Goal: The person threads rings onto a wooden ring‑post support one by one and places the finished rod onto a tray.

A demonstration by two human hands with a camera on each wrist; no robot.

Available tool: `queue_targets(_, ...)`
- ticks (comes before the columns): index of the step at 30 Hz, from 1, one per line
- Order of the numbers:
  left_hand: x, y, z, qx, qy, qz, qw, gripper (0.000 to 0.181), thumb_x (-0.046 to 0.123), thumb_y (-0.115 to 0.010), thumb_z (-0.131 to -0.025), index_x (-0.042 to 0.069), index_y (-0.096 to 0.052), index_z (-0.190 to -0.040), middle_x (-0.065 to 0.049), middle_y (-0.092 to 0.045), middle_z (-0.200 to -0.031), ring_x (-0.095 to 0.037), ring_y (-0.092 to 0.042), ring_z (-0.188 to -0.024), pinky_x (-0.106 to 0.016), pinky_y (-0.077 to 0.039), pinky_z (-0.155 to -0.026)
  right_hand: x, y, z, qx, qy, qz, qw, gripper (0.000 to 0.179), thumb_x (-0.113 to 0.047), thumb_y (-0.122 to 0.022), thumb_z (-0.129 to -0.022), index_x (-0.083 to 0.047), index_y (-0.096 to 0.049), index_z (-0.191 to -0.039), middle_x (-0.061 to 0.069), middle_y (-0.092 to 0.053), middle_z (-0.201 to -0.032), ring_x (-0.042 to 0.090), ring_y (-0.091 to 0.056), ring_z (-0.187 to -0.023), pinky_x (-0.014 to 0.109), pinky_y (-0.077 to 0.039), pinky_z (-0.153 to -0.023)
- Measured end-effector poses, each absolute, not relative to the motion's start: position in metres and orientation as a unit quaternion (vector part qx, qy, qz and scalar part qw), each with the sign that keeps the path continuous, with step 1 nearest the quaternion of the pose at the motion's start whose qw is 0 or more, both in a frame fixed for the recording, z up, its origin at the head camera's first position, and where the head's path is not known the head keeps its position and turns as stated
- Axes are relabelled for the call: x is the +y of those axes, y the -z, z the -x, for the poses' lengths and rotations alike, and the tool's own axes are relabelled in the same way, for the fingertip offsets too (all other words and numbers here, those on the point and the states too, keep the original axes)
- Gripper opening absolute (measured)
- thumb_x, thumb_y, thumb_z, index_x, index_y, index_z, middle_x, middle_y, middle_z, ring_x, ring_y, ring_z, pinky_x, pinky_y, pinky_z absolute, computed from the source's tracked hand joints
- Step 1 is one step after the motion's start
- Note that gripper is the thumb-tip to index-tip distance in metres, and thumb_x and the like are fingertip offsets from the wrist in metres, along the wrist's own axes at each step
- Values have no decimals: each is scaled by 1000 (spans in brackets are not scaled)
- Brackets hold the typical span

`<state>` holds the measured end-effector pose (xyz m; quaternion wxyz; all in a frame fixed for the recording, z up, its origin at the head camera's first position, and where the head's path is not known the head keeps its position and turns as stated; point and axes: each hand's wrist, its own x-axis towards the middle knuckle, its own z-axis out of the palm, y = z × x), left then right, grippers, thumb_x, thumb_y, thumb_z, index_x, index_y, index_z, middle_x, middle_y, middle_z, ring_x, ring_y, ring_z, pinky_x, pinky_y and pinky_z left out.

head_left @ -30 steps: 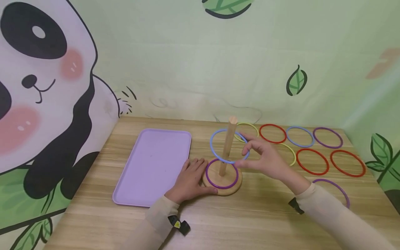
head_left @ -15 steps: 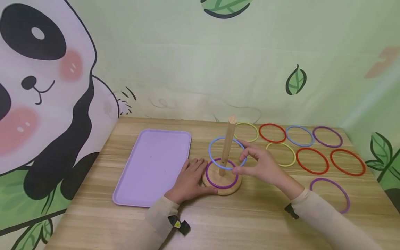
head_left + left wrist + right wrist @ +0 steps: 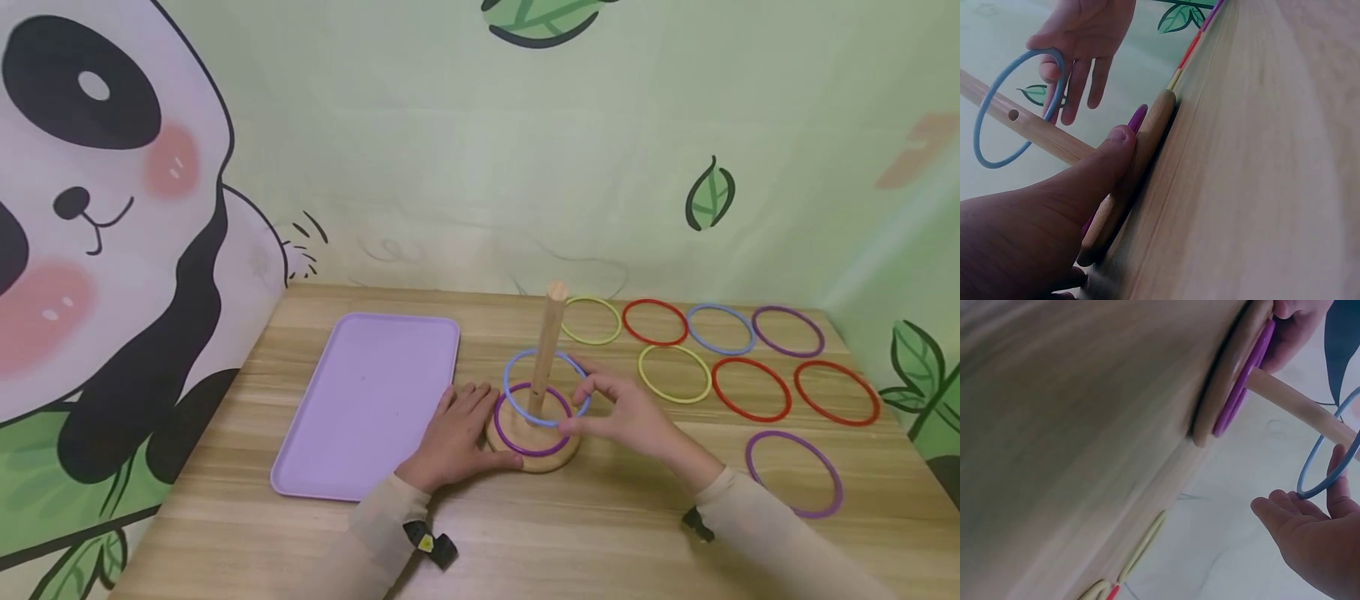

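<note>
A round wooden base (image 3: 517, 423) with an upright wooden peg (image 3: 548, 337) stands mid-table. One purple ring (image 3: 534, 454) lies around the peg on the base. My left hand (image 3: 456, 435) rests at the base's left side, fingers extended, thumb pressing its front rim. Between thumb and fingers, my right hand (image 3: 626, 417) pinches a blue ring (image 3: 506, 382) at its right edge. In the left wrist view, the peg passes through this blue ring (image 3: 977, 119), which hangs above the purple one. The right wrist view shows the blue ring (image 3: 1317, 490) apart from the base.
To the right lie yellow rings (image 3: 675, 401), red rings (image 3: 750, 417), another blue ring (image 3: 720, 352) and purple rings (image 3: 795, 513), flat on the table. A purple tray (image 3: 367, 400) lies left of my left hand. Behind the table stands a wall with painted leaves and a panda.
My right hand has lowered the blue ring along the peg, from well above the base to closer to the purple ring. My left hand has stayed in place.
</note>
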<state>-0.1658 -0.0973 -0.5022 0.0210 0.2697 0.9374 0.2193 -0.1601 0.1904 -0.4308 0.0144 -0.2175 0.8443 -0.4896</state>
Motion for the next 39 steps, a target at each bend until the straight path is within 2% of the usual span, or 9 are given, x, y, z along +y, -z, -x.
queue_targets(4,-97,503,166,938,-218,-269,20,114,73,-75,-83,0,-36,-163,-21,-37,-167,-40,-27,-157,-55,-7,-130,190,436,161,844,488,223,13,29,-17,-98,-75,-16,-70,-85,21,-53,-155,44,-44,-147,62,-30,-122)
queue_targets(11,-97,500,164,937,-224,-267,31,115,73,-76,-83,0,-36,-163,-21,-36,-167,-40,-26,-157,-56,-5,-130,189,441,161,842,489,227,18,30,-16,-97,-75,-8,-72,-88,24,-50,-156,48,-41,-148,64,-29,-122)
queue_targets(20,-96,500,165,938,-225,-263,32,117,74,-75,-83,1,-34,-164,-20,-34,-168,-40,-25,-158,-56,-4,-130,188,449,163,855,471,218,20,30,-23,-96,-77,-10,-72,-89,23,-49,-158,50,-40,-148,65,-29,-121)
queue_targets(27,-97,503,163,937,-229,-263,30,116,74,-75,-82,2,-35,-164,-20,-35,-168,-41,-26,-157,-57,-4,-129,186,453,161,854,471,217,28,29,-21,-97,-76,-8,-75,-91,23,-47,-159,50,-39,-148,65,-26,-122)
queue_targets(36,-97,502,163,934,-237,-266,23,115,72,-77,-81,1,-38,-162,-22,-38,-166,-43,-29,-156,-58,-6,-129,186,454,159,860,452,233,48,27,-22,-95,-79,-8,-77,-94,28,-48,-156,52,-40,-147,65,-28,-121)
queue_targets(39,-97,502,165,934,-232,-270,14,115,73,-77,-81,2,-39,-162,-22,-39,-165,-43,-30,-155,-59,-8,-129,186,453,160,865,440,237,45,29,-24,-95,-79,-8,-77,-95,28,-50,-155,51,-44,-145,64,-32,-119)
